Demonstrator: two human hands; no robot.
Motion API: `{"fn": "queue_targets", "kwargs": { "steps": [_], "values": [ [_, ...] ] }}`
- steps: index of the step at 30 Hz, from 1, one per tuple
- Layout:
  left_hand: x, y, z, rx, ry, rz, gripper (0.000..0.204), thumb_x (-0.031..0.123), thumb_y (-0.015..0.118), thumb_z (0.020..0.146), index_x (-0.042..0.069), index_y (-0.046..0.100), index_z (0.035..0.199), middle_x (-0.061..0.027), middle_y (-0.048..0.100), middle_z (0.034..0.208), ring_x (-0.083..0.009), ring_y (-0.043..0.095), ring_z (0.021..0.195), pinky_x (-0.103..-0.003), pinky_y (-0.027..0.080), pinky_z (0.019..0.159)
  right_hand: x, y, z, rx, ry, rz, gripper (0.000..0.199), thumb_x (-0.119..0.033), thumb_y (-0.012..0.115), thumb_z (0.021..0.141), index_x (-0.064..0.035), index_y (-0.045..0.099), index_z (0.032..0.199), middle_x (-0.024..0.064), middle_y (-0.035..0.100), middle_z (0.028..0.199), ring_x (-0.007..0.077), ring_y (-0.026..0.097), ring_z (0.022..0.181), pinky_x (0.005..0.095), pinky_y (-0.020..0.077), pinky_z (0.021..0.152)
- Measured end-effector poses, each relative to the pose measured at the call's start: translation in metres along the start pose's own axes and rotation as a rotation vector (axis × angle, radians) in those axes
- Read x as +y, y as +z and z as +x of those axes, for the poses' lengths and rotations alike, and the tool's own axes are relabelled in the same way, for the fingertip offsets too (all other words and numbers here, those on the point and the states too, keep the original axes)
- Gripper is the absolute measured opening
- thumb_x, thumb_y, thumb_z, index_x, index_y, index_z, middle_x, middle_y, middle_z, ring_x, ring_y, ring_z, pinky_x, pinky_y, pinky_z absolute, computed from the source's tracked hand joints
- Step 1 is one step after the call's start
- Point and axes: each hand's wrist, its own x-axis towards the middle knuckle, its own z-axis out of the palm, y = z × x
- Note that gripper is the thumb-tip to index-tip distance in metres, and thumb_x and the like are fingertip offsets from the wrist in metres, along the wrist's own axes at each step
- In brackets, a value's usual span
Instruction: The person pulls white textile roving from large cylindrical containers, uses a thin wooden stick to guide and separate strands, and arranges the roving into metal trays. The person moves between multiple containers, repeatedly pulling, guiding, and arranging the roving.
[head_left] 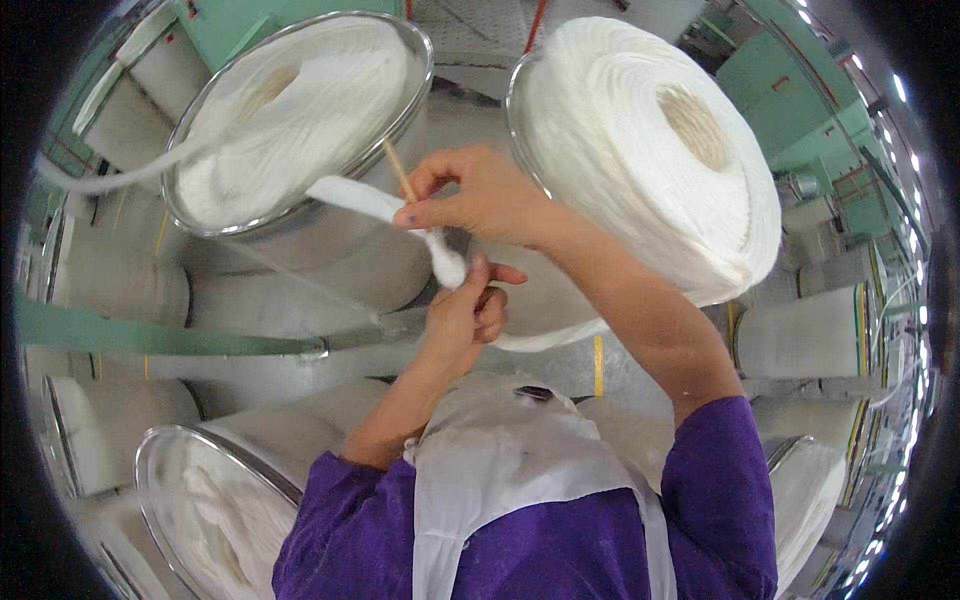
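My right hand [480, 195] pinches a thin wooden stick [396, 165] between thumb and fingers, its upper end pointing up and left. A flat white strip of cotton sliver [352, 196] sticks out to the left of this pinch. Below the fingers, the white fibre narrows, then swells into a soft tuft [449, 268]. My left hand [468, 312] is closed at that tuft, thumb against it and the other fingers curled, the index finger reaching right. Whether the strip and the tuft are one piece is hidden behind the right fingers.
Two large metal-rimmed cans stand ahead: the left can [428, 75] holds coiled sliver, the right can [512, 110] an overflowing coil [650, 130]. A green bar [170, 330] crosses at left. Another sliver can [215, 440] stands near left. A sliver strand [110, 183] hangs at far left.
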Motion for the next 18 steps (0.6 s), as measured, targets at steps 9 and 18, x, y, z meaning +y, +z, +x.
{"fn": "queue_targets", "kwargs": {
  "steps": [9, 18],
  "values": [
    [-0.023, -0.037, 0.013, 0.227, -0.079, 0.063, 0.025, 0.032, 0.048, 0.097, 0.010, 0.052, 0.086, 0.0060, 0.031, 0.056, -0.0060, 0.025, 0.045, -0.023, 0.019, 0.041, -0.047, 0.018, 0.046, 0.833, -0.031, 0.500, 0.023, -0.022, 0.064, 0.087, 0.0006, 0.065, 0.089, 0.0097, 0.066, 0.081, 0.0129, 0.059, 0.075, 0.0287, 0.0466, 0.067],
    [-0.070, -0.124, 0.061, 0.227, -0.048, 0.291, 0.040, 0.027, 0.053, 0.095, 0.004, 0.039, 0.125, -0.0054, 0.044, 0.106, -0.0149, 0.043, 0.090, -0.031, 0.038, 0.077, -0.055, 0.004, -0.249, 0.837, -0.211, -0.467, 0.014, -0.022, 0.067, 0.082, -0.0096, 0.063, 0.078, 0.0072, 0.061, 0.073, 0.0286, 0.060, 0.069, 0.0395, 0.0455, 0.059]
  ]
}}
